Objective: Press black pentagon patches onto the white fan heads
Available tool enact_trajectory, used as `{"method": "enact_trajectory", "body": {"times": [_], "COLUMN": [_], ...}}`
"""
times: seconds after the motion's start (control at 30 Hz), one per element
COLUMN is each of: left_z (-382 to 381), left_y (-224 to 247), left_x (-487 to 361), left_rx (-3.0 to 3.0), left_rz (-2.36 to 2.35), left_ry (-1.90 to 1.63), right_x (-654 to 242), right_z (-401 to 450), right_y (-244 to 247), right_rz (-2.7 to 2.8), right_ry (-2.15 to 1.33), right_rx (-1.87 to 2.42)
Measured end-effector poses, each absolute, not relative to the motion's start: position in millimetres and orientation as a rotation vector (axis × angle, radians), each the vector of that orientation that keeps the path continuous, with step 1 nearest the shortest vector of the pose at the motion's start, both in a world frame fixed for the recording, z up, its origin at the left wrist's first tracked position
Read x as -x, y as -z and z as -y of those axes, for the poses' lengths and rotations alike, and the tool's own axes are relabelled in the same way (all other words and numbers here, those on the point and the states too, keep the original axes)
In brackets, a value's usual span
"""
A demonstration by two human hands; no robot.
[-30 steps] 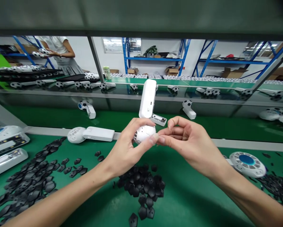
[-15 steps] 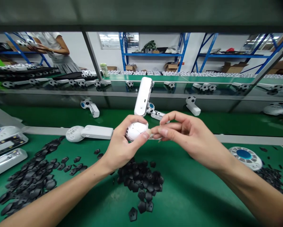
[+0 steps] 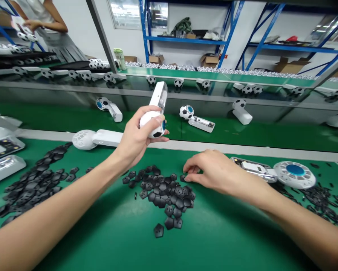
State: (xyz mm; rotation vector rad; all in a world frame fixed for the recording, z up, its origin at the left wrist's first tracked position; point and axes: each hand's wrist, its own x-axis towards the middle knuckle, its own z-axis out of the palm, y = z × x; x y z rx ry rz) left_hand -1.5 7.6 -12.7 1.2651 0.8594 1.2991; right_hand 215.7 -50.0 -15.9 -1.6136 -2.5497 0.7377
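My left hand (image 3: 140, 133) grips the round head of a white device (image 3: 159, 96) above the bench, its fingers wrapped round it and the flat arm of the device pointing up. Black patches show on the head. My right hand (image 3: 205, 169) is low over the green bench, thumb and fingers pinched on a small black piece (image 3: 182, 177) at the right edge of a pile of black pentagon pieces (image 3: 163, 188).
Another heap of black pieces (image 3: 35, 188) lies left. White devices rest at far left, behind my left forearm (image 3: 109, 138) and beside my right forearm (image 3: 294, 175). Football-patterned devices (image 3: 201, 122) lie on the green belt beyond. A person (image 3: 48, 28) stands at back left.
My right hand has left the device and come down to the black pile. My left hand has moved up and left with the device, turning it. The view has tilted down.
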Motion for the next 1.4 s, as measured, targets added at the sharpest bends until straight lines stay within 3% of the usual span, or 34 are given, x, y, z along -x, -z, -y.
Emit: {"method": "enact_trajectory", "body": {"times": [0.13,0.47,0.7,0.83,1.03,1.4], "left_z": [-7.2,-3.0,-8.7,-4.0,8.8,21.5], "left_y": [6.5,-3.2,4.9,11.0,6.2,9.9], "left_x": [2.3,6.0,14.4,9.8,3.1,-2.1], "left_rx": [-1.264,-1.099,-1.1,-1.325,-1.634,-1.775], "left_rz": [-0.817,-0.747,-0.596,-0.68,-0.727,-0.772], "left_ry": [-1.283,-1.107,-0.964,-0.949,-0.895,-0.937], "right_x": [-213.4,-224.5,-226.9,-224.4,-219.3,-217.3], "right_z": [55.4,45.2,49.4,51.0,51.9,46.0], "right_y": [21.7,5.5,-19.9,-24.3,-22.7,-14.6], "right_rz": [2.607,2.108,1.766,1.641,1.582,1.383], "right_ry": [-0.561,-1.176,-1.294,-1.131,-1.047,-1.369], "right_rx": [1.604,1.261,1.037,0.954,0.988,1.07]}}
